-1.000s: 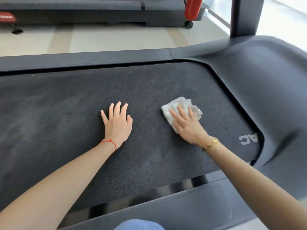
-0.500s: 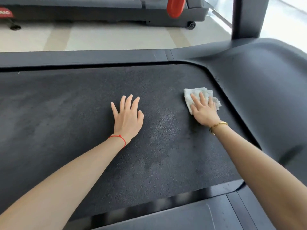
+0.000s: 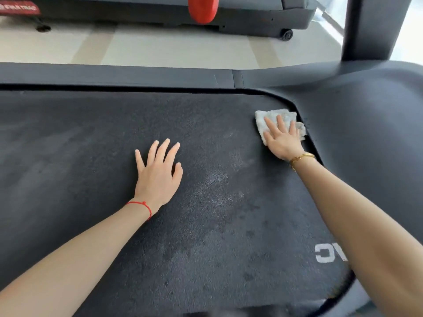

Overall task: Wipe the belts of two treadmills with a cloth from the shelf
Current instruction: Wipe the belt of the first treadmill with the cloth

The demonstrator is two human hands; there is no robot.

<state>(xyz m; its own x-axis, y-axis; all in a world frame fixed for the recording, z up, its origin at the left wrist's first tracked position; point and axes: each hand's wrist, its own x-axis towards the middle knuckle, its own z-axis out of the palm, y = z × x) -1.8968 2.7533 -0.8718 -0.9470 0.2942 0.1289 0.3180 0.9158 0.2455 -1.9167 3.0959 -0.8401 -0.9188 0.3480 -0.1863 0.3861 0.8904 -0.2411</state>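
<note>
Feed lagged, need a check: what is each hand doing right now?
Left hand: open, flat on the treadmill belt, holding nothing.
Right hand: open, straight fingers pressing the white cloth.

Two bare forearms, no sleeves in view; left hand [image 3: 158, 177] with a thin red string bracelet [image 3: 143, 205] knotted at the wrist; right hand [image 3: 282, 139] with a slim gold bangle [image 3: 301, 157] at the wrist; nails short, unpainted

white letters "ac", upside down, on belt [image 3: 206, 225]; red label [image 3: 19, 7] print on far treadmill [image 3: 251, 14] unreadable
</note>
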